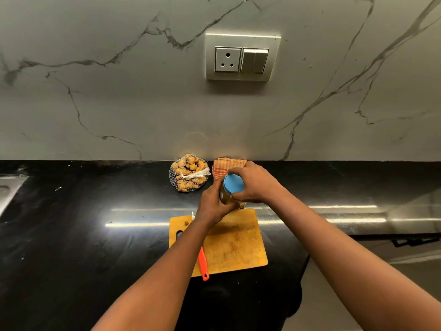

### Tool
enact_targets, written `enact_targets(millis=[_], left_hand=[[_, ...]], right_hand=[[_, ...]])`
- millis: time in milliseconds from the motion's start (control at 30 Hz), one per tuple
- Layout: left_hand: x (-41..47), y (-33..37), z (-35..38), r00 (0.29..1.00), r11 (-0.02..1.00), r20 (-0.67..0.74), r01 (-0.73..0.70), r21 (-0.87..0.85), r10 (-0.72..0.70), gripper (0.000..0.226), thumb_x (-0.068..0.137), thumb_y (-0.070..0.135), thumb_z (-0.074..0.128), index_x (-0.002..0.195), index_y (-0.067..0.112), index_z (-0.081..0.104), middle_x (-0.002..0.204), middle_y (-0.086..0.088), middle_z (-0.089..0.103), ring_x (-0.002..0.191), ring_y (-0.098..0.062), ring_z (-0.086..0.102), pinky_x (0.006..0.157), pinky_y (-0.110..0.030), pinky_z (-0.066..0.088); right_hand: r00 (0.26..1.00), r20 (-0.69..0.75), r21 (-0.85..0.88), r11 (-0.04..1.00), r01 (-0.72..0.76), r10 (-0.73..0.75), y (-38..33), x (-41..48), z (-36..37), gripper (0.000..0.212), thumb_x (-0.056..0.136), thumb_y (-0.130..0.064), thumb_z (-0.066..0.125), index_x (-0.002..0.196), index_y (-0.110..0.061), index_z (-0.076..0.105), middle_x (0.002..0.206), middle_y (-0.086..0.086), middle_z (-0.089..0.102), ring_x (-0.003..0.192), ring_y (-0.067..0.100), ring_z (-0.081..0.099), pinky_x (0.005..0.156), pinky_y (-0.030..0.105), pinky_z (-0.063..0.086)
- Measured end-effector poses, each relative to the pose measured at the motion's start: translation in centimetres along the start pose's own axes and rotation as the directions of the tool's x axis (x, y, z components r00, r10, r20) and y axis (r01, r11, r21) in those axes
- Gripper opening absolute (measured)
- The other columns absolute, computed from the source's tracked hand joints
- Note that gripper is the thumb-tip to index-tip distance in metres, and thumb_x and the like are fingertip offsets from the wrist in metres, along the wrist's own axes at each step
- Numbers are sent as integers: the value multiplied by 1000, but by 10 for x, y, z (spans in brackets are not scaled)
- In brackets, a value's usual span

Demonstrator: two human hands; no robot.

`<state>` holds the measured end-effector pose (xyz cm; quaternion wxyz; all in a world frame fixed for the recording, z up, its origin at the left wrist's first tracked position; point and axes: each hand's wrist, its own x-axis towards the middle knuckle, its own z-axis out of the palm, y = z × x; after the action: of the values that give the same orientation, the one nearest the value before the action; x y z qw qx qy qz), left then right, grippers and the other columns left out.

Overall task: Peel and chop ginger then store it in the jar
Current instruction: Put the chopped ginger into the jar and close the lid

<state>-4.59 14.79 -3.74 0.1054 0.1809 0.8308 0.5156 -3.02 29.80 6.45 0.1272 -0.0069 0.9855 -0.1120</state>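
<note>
Left hand (213, 203) is wrapped around the jar (226, 197) while the right hand (254, 183) grips its blue lid (233, 183), just past the cutting board (235, 244).

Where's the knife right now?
Head view: the knife lies on the cutting board's left side, beside the left forearm, orange handle toward the person.
</note>
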Motion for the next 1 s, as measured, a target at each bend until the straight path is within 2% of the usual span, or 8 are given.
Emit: enact_targets(millis=[133, 233, 400, 467, 667, 767, 1000], left_hand=[[10, 9, 13, 1000, 1000, -12, -1, 31, 2, 89, 58, 49, 86, 136, 30, 47, 122, 10, 62, 107, -7, 58, 88, -35, 55], [21, 21, 27, 1000, 998, 8, -16, 54, 16, 92, 57, 58, 83, 137, 32, 46, 125, 12, 61, 110, -6, 57, 89, -34, 55], [38, 37, 55, 998, 999, 52, -35, 41, 33, 93, 55, 66, 80, 136, 33, 47, 119, 14, 63, 105, -6, 60, 86, -35, 56], [49, 44, 65, 996, 997, 76, -50, 53, 46, 91, 55, 65, 79, 135, 33, 47, 118, 13, 63, 104, -7, 59, 85, -37, 56], [82, 69, 84, 991, 998, 119, -58, 22, 55, 74, 62, 41, 86, 127, 29, 53, 116, 8, 65, 101, -10, 59, 86, -30, 53], [97, 71, 89, 992, 999, 123, -32, 13, 30, 72, 63, 39, 86, 126, 28, 54, 114, 6, 66, 101, -13, 61, 86, -32, 53], [116, 67, 92, 988, 1000, 157, -2, -6, 3, 73, 62, 35, 87, 127, 25, 54, 112, 4, 68, 100, -13, 63, 87, -35, 55]], right_hand=[[999, -5, 29, 998, -54, 54, 13, -5, -3, 77, 75, -47, 77, 144, -30, 45, 132, 9, 50, 115, 25, 52, 97, 37, 48], [995, -12, 58, 994, -97, 97, 31, -9, -14, 76, 75, -47, 77, 143, -31, 47, 123, 7, 52, 107, 22, 52, 91, 34, 49], [990, -31, 41, 990, -136, 137, 62, -13, -31, 74, 72, -48, 78, 139, -34, 51, 105, -1, 45, 96, 16, 48, 81, 28, 45], [986, -36, 29, 986, -165, 166, 74, -12, -33, 74, 71, -48, 78, 138, -33, 51, 108, 1, 48, 98, 17, 50, 83, 29, 47], [973, -53, -17, 974, -227, 226, 102, 5, -41, 75, 72, -48, 76, 140, -31, 51, 113, 6, 51, 104, 24, 54, 85, 34, 48], [970, -60, -14, 971, -237, 236, 110, 17, -45, 73, 72, -47, 77, 139, -30, 52, 109, 5, 48, 103, 24, 53, 84, 35, 48], [960, -64, -9, 962, -273, 272, 120, 39, -44, 73, 72, -47, 76, 138, -27, 52, 120, 8, 59, 103, 24, 57, 84, 36, 53]])
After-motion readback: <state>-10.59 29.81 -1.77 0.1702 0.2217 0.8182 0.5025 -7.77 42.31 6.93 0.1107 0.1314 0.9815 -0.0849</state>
